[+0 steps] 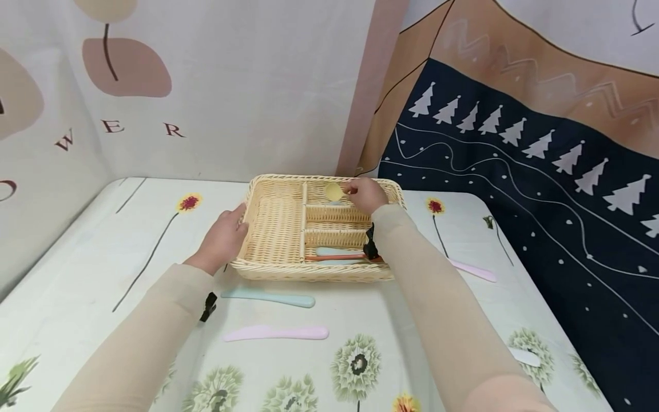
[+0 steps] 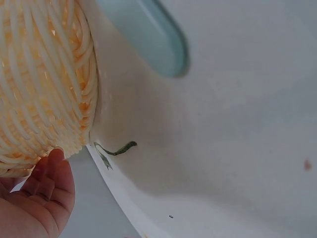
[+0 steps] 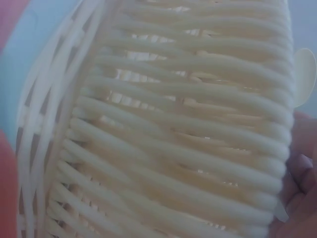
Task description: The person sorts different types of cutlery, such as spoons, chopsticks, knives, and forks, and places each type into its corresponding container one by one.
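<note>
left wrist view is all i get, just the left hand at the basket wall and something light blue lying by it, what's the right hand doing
Observer: The right hand pinches a yellow spoon at the rear right compartment of the wicker basket.
Operator: ok and what's in the front right compartment
Observer: An orange-red utensil lies there with light blue utensils.
Operator: anything lying in front of the basket besides the light blue piece
Observer: A pink knife lies there, farther from the basket than the light blue knife.
</note>
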The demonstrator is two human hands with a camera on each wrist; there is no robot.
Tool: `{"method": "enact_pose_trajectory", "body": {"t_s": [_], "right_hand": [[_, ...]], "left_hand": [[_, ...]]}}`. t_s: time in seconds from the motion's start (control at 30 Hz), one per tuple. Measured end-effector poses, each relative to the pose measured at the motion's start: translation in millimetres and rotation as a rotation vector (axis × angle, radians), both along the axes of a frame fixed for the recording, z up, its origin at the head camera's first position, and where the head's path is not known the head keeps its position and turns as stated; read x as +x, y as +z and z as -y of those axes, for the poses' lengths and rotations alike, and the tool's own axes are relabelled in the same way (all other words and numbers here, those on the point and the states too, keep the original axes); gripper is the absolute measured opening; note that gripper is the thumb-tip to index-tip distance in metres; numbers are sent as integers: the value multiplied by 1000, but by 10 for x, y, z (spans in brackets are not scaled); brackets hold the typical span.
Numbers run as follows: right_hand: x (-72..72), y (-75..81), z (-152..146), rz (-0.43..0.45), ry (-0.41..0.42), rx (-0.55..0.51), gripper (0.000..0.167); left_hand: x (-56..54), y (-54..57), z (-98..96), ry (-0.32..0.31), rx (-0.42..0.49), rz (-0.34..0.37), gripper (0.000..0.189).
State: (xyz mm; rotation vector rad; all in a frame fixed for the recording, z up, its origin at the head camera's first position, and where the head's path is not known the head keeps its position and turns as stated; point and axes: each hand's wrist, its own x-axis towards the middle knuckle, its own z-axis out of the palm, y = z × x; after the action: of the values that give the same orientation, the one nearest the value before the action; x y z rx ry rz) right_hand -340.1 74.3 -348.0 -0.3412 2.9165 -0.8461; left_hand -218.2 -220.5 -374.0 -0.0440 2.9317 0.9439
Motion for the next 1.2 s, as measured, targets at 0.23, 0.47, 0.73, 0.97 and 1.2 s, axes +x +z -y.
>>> {"method": "enact_pose_trajectory", "body": {"t_s": [0.23,0.47,0.73,0.97,1.2], "right_hand": [[-60,-65,-15,7,6,2,27],[-65,-98,-28,5,32,18,27],[-72,-94,-21,48,9,9,27],[-82,-81,-61,67,-2,-9,30],[0,30,-113,74,42,-23,30]], "left_hand": [[3,13,-16,3,0,0,55],[-1,18,-19,1,5,0,55],[0,22,-14,4,-1,11,55],[1,23,-23,-1,-4,3,55],[8,30,-14,-6,-3,5,55]]}}
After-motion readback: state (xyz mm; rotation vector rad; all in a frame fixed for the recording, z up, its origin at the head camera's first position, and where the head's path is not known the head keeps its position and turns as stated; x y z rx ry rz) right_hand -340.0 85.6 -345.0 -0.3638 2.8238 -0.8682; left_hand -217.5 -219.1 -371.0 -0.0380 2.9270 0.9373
